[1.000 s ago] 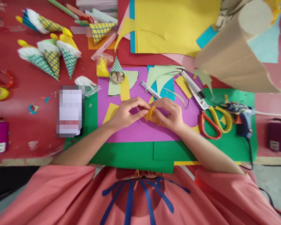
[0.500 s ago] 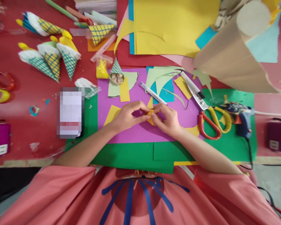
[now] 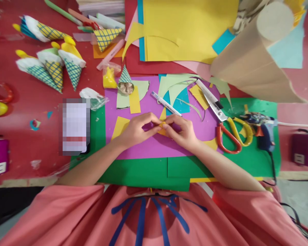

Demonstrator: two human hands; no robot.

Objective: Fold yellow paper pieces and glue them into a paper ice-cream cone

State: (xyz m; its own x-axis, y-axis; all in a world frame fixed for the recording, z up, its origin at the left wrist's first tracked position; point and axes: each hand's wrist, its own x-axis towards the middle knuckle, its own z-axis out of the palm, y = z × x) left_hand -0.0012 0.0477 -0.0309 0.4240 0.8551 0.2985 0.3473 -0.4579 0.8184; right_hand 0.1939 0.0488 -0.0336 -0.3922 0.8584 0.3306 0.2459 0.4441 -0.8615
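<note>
Between my fingertips is a small yellow paper piece (image 3: 162, 125), partly hidden by the fingers. My left hand (image 3: 141, 129) pinches it from the left and my right hand (image 3: 181, 131) from the right, over the purple sheet (image 3: 143, 149). A white marker (image 3: 166, 103) lies just beyond my hands. Farther left, a small patterned cone (image 3: 125, 81) with crumpled brown paper in its mouth rests near a yellow strip (image 3: 135, 99). Scissors with red and yellow handles (image 3: 224, 124) lie open to the right of my right hand.
A glue gun (image 3: 267, 133) with its cord lies at the right, below a large brown paper cone (image 3: 248, 65). A phone (image 3: 75, 126) is at the left, with several decorated cones (image 3: 71, 68) beyond it. Yellow sheets (image 3: 190, 30) lie at the back.
The camera view has shifted slightly. Both hands keep pinching the yellow piece, which now shows less between the fingertips and looks flatter.
</note>
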